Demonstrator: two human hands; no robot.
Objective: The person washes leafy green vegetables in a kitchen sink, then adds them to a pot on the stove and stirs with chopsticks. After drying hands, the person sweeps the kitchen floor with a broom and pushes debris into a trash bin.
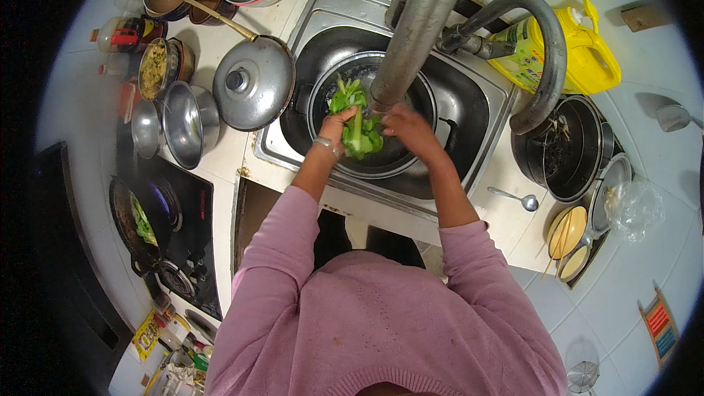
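Note:
My left hand, with a bracelet at the wrist, is closed on a bunch of green leafy vegetable. Just right of the leaves is my right hand, blurred, its fingers close to the bunch and below the faucet's end; whether it grips anything is unclear. Both hands are over a round metal pot that stands in a stainless steel sink. The thick metal faucet pipe hides part of the pot.
A pot lid and metal bowls lie left of the sink. Farther left, a wok with greens sits on the gas stove. To the right are a yellow jug, a dark pot, a spoon and bowls with chopsticks.

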